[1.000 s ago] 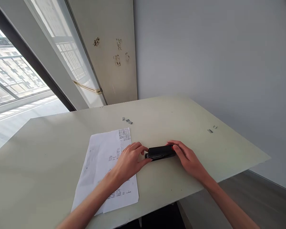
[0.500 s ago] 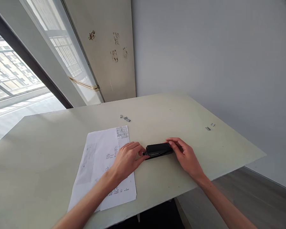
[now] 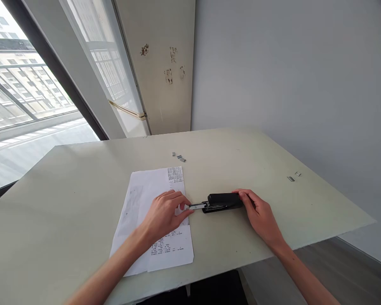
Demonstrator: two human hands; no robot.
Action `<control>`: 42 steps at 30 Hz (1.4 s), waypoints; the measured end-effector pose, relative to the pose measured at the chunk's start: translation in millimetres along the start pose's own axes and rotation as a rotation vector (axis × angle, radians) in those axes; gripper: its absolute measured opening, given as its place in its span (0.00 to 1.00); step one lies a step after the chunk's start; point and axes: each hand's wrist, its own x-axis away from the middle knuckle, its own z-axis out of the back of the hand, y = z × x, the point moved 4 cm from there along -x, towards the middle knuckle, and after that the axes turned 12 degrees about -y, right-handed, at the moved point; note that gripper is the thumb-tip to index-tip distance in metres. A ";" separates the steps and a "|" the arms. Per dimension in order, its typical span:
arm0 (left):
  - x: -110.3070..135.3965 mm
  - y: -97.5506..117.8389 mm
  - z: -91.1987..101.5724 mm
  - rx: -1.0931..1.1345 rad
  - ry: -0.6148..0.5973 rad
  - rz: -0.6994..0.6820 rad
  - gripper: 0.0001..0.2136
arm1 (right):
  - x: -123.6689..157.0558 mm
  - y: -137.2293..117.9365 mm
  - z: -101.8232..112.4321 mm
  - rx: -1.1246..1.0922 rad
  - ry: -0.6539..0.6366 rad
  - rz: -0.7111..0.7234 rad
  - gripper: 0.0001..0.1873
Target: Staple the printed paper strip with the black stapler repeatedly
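Head view: the black stapler point(image 3: 224, 201) lies on the table point(image 3: 235, 237), the right hand point(image 3: 260, 212) clamped on its right end, seemingly to anchor it while the left hand point(image 3: 167, 209) pinches the metal slide point(image 3: 197, 206) jutting from its left end. Printed papers point(image 3: 135, 212) lie left of the stapler, partly beneath the left hand. The table's near edge runs apart from the stapler; staple strips point(image 3: 291, 178) sit well to its right, leaving elbow room.

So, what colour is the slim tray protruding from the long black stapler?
The slim metal tray is silvery; head view.
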 end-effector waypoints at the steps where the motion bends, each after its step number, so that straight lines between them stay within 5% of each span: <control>1: 1.6 0.0 1.1 0.004 -0.003 0.002 0.10 | 0.2 -0.3 -0.1 0.006 0.000 0.004 0.25; 7: -14.0 -16.1 25.0 0.106 -0.019 0.095 0.17 | 1.8 -3.3 0.0 0.006 -0.014 -0.006 0.26; 13: -83.9 -86.0 62.8 -0.086 0.124 0.333 0.15 | 2.6 -9.2 -1.3 -0.002 -0.031 0.024 0.25; 18: -136.8 -135.2 64.4 -0.130 0.040 0.442 0.21 | 0.8 -10.5 -3.5 -0.019 -0.082 0.034 0.23; 23: -151.5 -150.1 63.9 -0.149 -0.012 0.466 0.14 | -0.4 -9.5 -3.4 -0.014 -0.092 0.036 0.21; 28: -125.6 -136.5 65.7 -0.132 -0.008 0.427 0.13 | -0.6 -8.2 -3.3 -0.022 -0.096 0.035 0.21; 36: -31.4 -67.5 51.3 -0.198 0.006 0.201 0.14 | 2.6 -4.2 -4.2 0.001 -0.089 0.006 0.22; 42: 26.3 -36.6 30.5 -0.339 0.028 0.207 0.16 | 4.9 -5.9 -4.7 0.036 -0.076 0.008 0.24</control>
